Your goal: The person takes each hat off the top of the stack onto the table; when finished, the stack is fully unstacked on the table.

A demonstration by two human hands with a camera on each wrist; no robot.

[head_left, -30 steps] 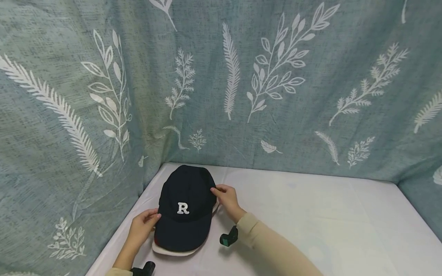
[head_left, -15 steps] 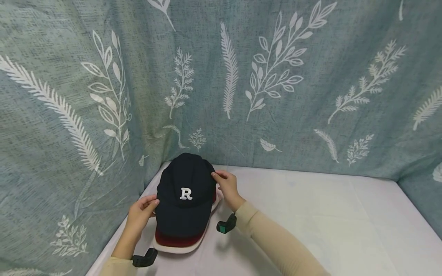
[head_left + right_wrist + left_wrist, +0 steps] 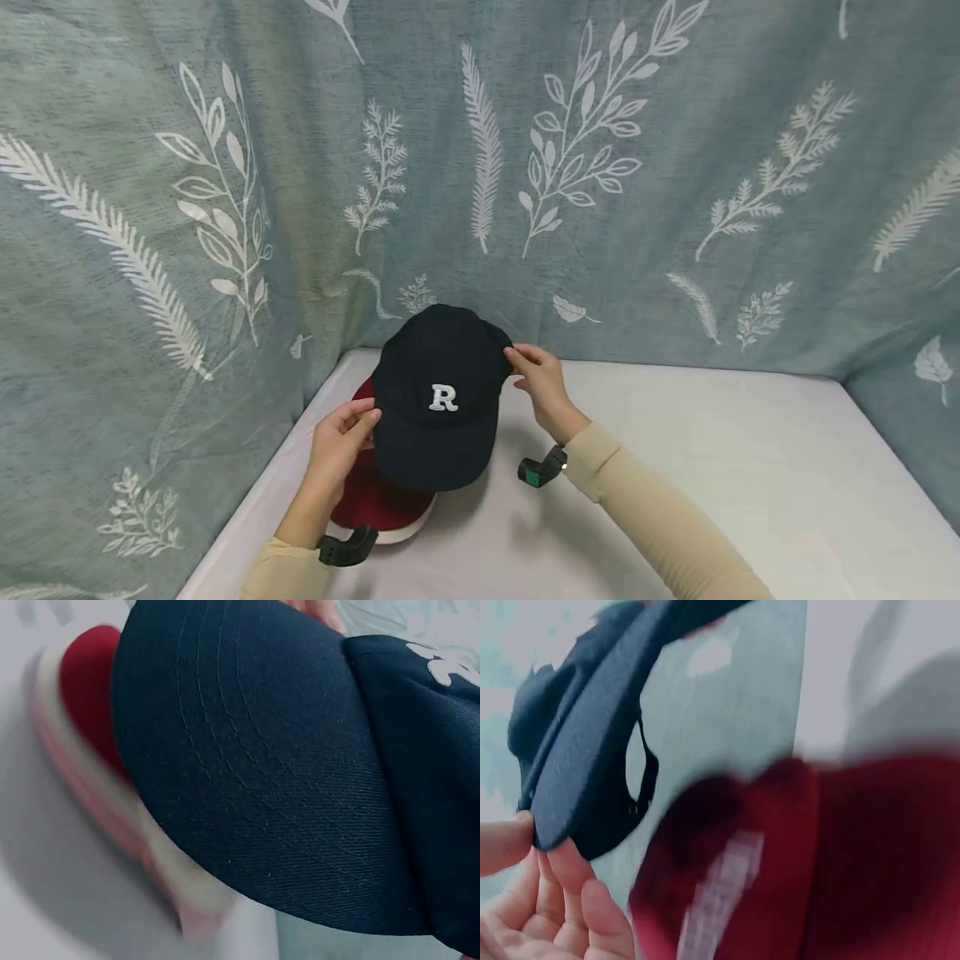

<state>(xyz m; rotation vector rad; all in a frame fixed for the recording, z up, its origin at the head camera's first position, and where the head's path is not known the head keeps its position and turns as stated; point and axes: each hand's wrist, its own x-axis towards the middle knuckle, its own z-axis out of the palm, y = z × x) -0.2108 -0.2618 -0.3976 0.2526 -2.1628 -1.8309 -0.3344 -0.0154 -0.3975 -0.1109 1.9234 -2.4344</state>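
Note:
A navy baseball cap (image 3: 442, 350) with a white letter R is held up in both hands. My left hand (image 3: 335, 443) pinches its left edge between thumb and fingers; the left wrist view shows that grip (image 3: 562, 892) at the brim's side. On the other side my right hand (image 3: 547, 390) pinches the crown's edge. Below and to the left lies a dark red cap (image 3: 382, 496), partly hidden by the navy one. Under the red brim shows a cream cap brim (image 3: 408, 531), with a pinkish layer (image 3: 75, 784) along it in the right wrist view.
The caps are at the left end of a white-covered table (image 3: 675, 467). A blue-green curtain (image 3: 600, 275) with white leaf prints surrounds its back and sides. Each wrist wears a black camera mount (image 3: 542, 468).
Both hands have lifted the navy cap off the stack and carried it up and to the right. The red cap beneath has come into view; the lower caps have stayed in place.

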